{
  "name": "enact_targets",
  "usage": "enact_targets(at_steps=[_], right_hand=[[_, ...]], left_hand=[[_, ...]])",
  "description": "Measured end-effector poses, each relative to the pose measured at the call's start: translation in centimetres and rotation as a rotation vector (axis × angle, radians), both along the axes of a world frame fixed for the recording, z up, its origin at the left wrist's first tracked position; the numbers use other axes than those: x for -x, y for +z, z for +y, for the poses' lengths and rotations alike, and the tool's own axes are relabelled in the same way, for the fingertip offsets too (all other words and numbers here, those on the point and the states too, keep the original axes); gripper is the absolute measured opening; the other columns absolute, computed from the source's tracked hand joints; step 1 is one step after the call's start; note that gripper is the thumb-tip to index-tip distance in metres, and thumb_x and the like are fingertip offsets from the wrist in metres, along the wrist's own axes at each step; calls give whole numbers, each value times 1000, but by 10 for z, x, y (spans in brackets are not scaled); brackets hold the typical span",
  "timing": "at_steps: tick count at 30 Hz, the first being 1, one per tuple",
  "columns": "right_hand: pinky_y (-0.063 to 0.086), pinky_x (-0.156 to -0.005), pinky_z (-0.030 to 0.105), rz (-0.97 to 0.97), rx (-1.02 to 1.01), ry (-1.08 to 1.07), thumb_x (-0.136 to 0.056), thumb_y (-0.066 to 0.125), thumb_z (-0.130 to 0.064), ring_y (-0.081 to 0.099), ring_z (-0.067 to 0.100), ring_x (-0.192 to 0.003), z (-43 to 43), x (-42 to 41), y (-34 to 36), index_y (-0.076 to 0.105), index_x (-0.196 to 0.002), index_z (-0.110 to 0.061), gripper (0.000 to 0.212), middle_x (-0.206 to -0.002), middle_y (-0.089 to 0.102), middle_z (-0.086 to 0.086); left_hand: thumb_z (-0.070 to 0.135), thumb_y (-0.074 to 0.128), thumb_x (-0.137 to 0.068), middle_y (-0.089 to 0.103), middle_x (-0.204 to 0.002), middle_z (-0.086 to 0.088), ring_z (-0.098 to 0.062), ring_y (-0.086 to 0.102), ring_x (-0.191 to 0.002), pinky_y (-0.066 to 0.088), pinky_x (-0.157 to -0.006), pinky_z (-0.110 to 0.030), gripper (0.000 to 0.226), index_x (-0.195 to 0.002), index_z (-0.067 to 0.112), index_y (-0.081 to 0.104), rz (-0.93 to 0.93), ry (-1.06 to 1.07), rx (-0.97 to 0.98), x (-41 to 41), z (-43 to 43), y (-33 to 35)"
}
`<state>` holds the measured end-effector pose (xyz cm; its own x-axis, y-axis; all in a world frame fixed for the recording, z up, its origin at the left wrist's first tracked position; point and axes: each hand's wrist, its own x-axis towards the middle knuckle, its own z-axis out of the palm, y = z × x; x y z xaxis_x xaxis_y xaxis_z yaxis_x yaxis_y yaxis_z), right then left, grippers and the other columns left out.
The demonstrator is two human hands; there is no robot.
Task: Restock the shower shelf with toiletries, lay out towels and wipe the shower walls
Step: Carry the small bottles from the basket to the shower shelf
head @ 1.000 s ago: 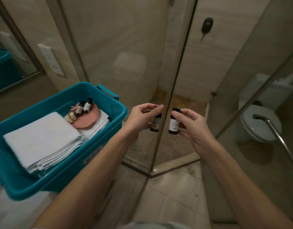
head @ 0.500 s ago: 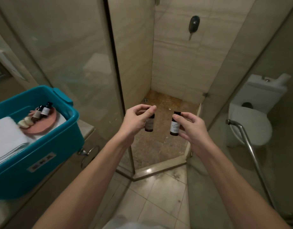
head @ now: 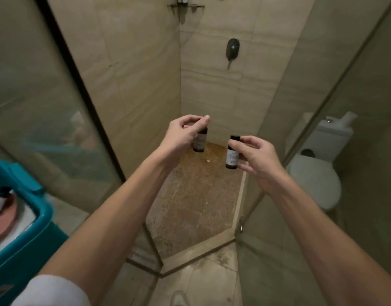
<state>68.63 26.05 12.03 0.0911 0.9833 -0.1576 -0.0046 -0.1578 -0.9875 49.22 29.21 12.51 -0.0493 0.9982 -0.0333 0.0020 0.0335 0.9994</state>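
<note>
Each hand pinches a small dark bottle near its cap: the left hand (head: 181, 135) grips the left bottle (head: 199, 142), the right hand (head: 256, 157) the labelled right bottle (head: 232, 153). Both hang upright over the shower floor (head: 190, 195), near each other but apart — a light fingertip hold could slip and drop one there. The corner shelf (head: 185, 6) sits high above, well apart from both bottles.

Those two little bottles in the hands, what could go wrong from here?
1. The left hand and right hand pinch each bottle near the cap with fingertips only; one could slip and fall onto the stone shower floor.
2. The shelf sits high in the corner, so the reach may be awkward.
3. The glass door edge stands close beside the left arm and might get bumped.
</note>
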Motion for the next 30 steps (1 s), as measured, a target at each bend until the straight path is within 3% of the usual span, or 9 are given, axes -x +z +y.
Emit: enact_targets(at_steps=[3, 5, 9, 16, 22, 27, 30], right_hand=[[62, -83, 39, 13, -32, -34, -82, 82, -21, 72, 18, -99, 36, -3, 20, 68, -110, -12, 33, -111, 73, 8], [62, -74, 33, 33, -63, -50, -80, 83, -22, 73, 14, -92, 60, -5, 31, 68, -107, -14, 32, -109, 73, 7], [59, -70, 30, 35, -105, -63, -80, 83, -23, 72, 16, -89, 105, -4, 53, 66, -105, -15, 32, -110, 71, 9], [62, -75, 35, 64, -191, -55, -81, 83, -24, 73, 22, -97, 184, -6, 90, 67, -105, -14, 31, -113, 72, 9], [61, -72, 31, 68, -268, 10, -83, 80, -26, 72, 23, -100, 276, 0, 110, 65, -107, -13, 31, -113, 72, 10], [61, -74, 34, 91, -295, 94, -82, 81, -25, 73, 18, -91, 375, 10, 127, 66, -103, -16, 27, -110, 72, 9], [60, -72, 31, 101, -308, 150, -82, 82, -25, 72, 12, -83, 431, 16, 144, 66, -100, -17, 26, -109, 71, 7]], left_hand=[[40, 74, -88, 69, -74, 6, -3, 59, -56, 43, -52, -18, 29, -100, 13, 73, -23, 7, -38, -7, 39, 18], [37, 74, -89, 69, -70, 7, -3, 59, -54, 44, -49, -17, 31, -103, 10, 73, -55, 12, -72, -12, 65, 33], [42, 75, -87, 71, -84, 3, -10, 64, -66, 50, -54, -20, 29, -100, 17, 72, -119, -7, -81, -22, 109, 67], [44, 75, -86, 72, -92, 6, -10, 68, -76, 53, -58, -20, 23, -97, 25, 70, -156, -52, -88, -27, 183, 103], [44, 77, -84, 70, -94, 6, -12, 67, -82, 53, -61, -22, 25, -98, 25, 70, -209, 27, -90, -20, 262, 115], [42, 78, -83, 69, -91, 6, -11, 66, -76, 53, -59, -20, 24, -97, 24, 70, -198, 92, -140, -12, 341, 133], [41, 78, -83, 71, -97, 2, -15, 68, -83, 55, -66, -23, 26, -100, 22, 72, -166, 137, -169, -6, 385, 151]])
